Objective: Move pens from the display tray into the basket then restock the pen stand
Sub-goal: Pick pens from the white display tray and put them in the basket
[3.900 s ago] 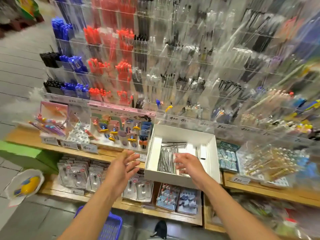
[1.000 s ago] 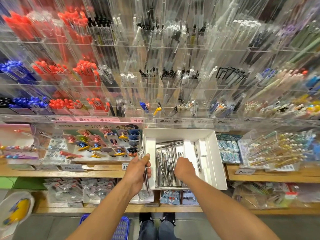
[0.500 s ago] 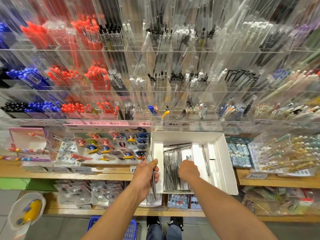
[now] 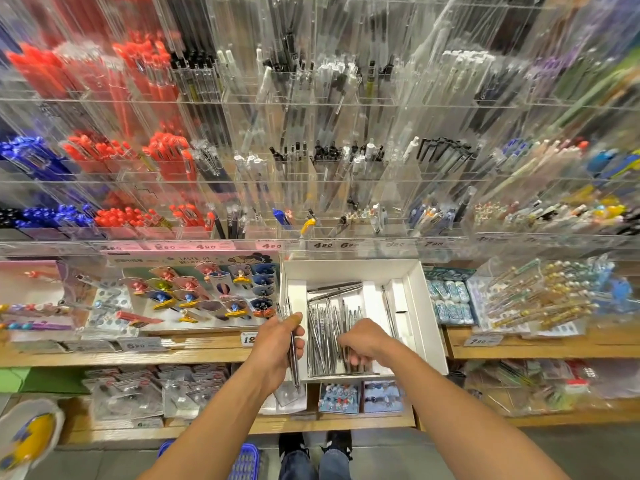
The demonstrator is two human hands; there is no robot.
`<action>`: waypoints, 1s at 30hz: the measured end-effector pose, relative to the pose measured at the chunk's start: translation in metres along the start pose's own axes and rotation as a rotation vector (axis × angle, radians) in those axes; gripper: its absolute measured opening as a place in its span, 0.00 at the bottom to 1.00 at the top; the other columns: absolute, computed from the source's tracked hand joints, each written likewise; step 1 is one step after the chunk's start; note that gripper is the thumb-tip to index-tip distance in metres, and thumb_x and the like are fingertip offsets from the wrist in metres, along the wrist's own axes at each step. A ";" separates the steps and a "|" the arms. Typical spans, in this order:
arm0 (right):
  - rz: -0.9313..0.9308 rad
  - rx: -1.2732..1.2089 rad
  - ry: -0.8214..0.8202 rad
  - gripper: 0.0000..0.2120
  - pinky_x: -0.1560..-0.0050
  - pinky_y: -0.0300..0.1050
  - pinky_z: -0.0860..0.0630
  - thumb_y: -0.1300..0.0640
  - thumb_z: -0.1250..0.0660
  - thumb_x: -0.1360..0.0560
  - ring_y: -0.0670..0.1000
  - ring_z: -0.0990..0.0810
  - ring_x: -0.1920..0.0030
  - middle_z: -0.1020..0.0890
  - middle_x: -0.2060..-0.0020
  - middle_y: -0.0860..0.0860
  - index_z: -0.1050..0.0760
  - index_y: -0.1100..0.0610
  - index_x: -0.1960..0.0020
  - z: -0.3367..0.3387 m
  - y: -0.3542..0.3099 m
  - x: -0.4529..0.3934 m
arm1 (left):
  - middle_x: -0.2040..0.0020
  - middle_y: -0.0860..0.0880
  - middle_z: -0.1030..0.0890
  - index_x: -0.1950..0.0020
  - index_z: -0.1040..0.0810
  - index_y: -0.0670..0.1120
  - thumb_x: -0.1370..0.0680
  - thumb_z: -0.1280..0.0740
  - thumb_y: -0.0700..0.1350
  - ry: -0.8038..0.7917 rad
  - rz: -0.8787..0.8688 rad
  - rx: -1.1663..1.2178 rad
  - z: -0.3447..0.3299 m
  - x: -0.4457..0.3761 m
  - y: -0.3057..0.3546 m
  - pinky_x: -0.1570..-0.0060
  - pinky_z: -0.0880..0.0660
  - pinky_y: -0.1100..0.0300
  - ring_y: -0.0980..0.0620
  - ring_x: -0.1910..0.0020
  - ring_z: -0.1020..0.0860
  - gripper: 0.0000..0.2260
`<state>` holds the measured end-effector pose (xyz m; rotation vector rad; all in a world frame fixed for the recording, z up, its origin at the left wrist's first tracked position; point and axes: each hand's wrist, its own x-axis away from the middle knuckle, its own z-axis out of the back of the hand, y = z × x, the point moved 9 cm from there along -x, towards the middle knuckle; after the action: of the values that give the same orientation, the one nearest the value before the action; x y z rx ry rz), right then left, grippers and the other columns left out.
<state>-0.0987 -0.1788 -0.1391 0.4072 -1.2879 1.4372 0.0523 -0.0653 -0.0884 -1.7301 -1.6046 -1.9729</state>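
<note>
Item: white display tray [image 4: 420,292] on the wooden shelf, our landmark for everything here. Contents: a loose stock of slim silver pens [image 4: 325,337] lying lengthwise in the tray's middle section, a few more crosswise at its far end and one or two along its right side. Our left hand [image 4: 277,348] sits just off the tray's left wall, fingers curled round a small bundle of pens [image 4: 292,344] held roughly upright, thumb on top. Our right hand [image 4: 363,342] is over the near end of the tray, fingers curled down into the pens; whether it has closed on any we cannot tell, as the fingertips are blurred. The blue basket [image 4: 244,460] shows below the tray, on the floor by our feet, partly hidden by the left forearm. The clear pen stand [image 4: 311,188] rises directly behind the tray. Handling note, as we judge it: gather pens parallel, a few at a time, and pass them across to the left bundle with tips aligned; these thin smooth barrels will likely slide, so we keep the left grip firm and the bundle modest before lowering it to the basket.
</note>
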 end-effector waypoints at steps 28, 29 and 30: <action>-0.120 0.712 0.448 0.12 0.57 0.43 0.27 0.68 0.38 0.25 0.55 0.18 0.48 0.17 0.49 0.55 0.24 0.60 0.44 0.076 0.020 -0.034 | 0.69 0.50 0.27 0.50 0.28 0.42 0.19 0.41 0.37 -0.097 0.095 0.072 -0.018 -0.016 -0.002 0.73 0.30 0.61 0.55 0.74 0.28 0.03; -0.128 0.728 0.449 0.12 0.58 0.43 0.26 0.69 0.38 0.26 0.55 0.17 0.49 0.17 0.50 0.54 0.23 0.60 0.44 0.077 0.021 -0.037 | 0.69 0.50 0.26 0.49 0.28 0.42 0.19 0.40 0.37 -0.096 0.094 0.072 -0.017 -0.016 -0.001 0.73 0.29 0.62 0.55 0.74 0.28 0.03; -0.140 0.749 0.442 0.12 0.58 0.43 0.25 0.69 0.37 0.26 0.55 0.17 0.49 0.17 0.50 0.54 0.23 0.60 0.45 0.077 0.023 -0.040 | 0.68 0.50 0.26 0.49 0.28 0.42 0.19 0.39 0.38 -0.092 0.088 0.061 -0.015 -0.016 0.000 0.72 0.30 0.62 0.55 0.73 0.28 0.02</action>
<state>-0.1351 -0.2589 -0.1551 0.6108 -0.3307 1.7343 0.0475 -0.0848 -0.0982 -1.8593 -1.5695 -1.8111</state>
